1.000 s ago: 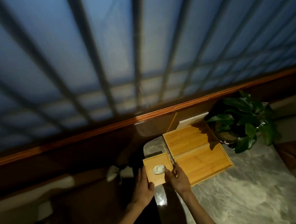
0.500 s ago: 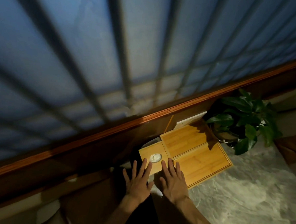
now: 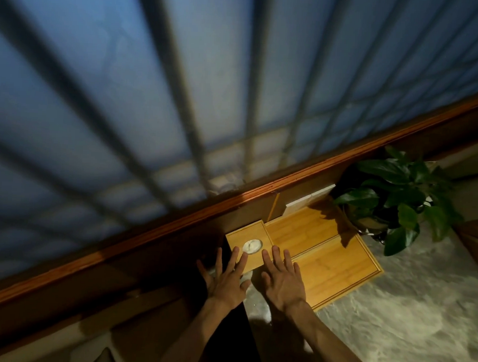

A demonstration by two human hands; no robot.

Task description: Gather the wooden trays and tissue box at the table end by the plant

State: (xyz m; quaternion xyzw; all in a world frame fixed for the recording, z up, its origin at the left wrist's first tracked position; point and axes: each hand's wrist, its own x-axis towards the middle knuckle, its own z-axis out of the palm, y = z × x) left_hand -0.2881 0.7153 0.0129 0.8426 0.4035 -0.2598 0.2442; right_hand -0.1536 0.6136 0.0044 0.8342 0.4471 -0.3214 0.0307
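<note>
A square wooden tissue box (image 3: 247,238) with white tissue in its round opening sits at the table's far corner. Two wooden trays lie side by side to its right: the far tray (image 3: 304,230) reaches toward the plant, the near tray (image 3: 335,271) lies by the table's middle. The potted green plant (image 3: 395,194) stands just beyond them. My left hand (image 3: 225,279) is flat with fingers spread, its fingertips on the box's near edge. My right hand (image 3: 282,280) is also spread, lying over the near tray's left end beside the box. Neither hand holds anything.
The marble table (image 3: 408,314) stretches to the right and toward me. A wooden rail (image 3: 174,227) and a barred blue window run along the far side. A white flat object (image 3: 309,197) leans behind the trays. Beige cushions (image 3: 472,193) lie right of the plant.
My hands let go of the tissue box after sliding it up against the trays. Both hands have opened flat and the view has shifted slightly.
</note>
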